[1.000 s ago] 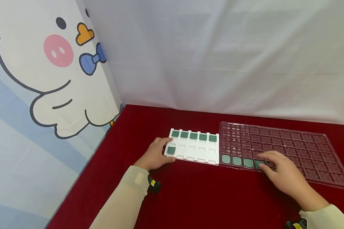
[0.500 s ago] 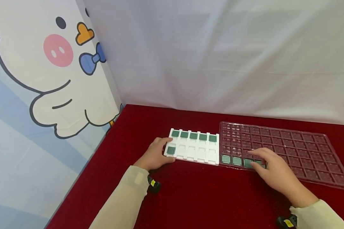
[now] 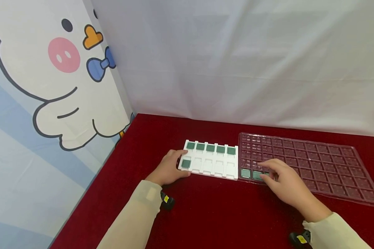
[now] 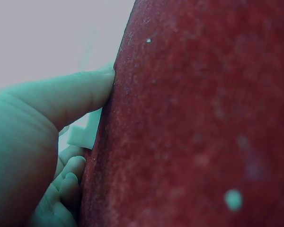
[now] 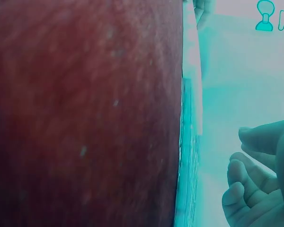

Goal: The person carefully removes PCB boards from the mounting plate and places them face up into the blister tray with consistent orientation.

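At its left end, a white plastic tray point(image 3: 208, 159) is held by my left hand point(image 3: 168, 168), thumb at the near corner and fingers along the side. Square green chips point(image 3: 210, 147) fill its back row; one more green chip point(image 3: 186, 163) sits front left. Just above the front row of a clear blister tray point(image 3: 318, 159), my right hand point(image 3: 285, 183) has its thumb and index finger apart. Green chips point(image 3: 245, 173) lie in that row, partly hidden by the hand. In the right wrist view, nothing shows between the fingers point(image 5: 258, 139).
Both trays lie side by side on a red cloth point(image 3: 224, 214). Behind the table hangs a white curtain point(image 3: 252, 69). At the left stands a cartoon-printed cloth point(image 3: 59, 114).
My right hand has moved left along the front row of the clear tray, from the fourth chip toward the second and third. The left hand and the white tray have stayed put.
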Available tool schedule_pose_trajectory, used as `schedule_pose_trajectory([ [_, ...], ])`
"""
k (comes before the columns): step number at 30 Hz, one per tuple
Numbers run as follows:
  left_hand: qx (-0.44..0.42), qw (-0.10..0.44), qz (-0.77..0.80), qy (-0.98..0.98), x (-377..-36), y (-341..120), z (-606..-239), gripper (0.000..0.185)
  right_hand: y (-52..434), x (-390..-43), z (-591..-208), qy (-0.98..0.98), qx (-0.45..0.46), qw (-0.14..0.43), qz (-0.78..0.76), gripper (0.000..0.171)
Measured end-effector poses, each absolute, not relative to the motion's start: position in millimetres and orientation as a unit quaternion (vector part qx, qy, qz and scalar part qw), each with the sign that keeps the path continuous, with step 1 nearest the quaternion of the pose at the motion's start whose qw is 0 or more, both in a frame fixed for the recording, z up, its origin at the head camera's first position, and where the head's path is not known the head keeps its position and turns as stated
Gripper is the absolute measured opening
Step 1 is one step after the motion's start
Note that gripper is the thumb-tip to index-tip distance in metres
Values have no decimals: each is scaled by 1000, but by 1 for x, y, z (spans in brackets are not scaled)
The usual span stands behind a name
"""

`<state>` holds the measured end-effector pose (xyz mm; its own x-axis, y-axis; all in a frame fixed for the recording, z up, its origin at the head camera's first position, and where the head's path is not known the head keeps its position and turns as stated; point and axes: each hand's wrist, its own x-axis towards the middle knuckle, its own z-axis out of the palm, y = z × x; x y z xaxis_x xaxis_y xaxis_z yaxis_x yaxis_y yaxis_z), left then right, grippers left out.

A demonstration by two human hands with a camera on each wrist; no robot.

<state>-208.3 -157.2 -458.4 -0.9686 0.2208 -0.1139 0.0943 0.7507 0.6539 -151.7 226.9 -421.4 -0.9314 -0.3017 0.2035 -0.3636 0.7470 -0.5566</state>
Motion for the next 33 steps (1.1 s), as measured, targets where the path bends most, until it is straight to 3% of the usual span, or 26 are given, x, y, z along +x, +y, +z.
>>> schedule_pose_trajectory([
  [33,89,89,345,930,-208,-157,-459,81,161,-163,-428,-914,210,40,343,33],
])
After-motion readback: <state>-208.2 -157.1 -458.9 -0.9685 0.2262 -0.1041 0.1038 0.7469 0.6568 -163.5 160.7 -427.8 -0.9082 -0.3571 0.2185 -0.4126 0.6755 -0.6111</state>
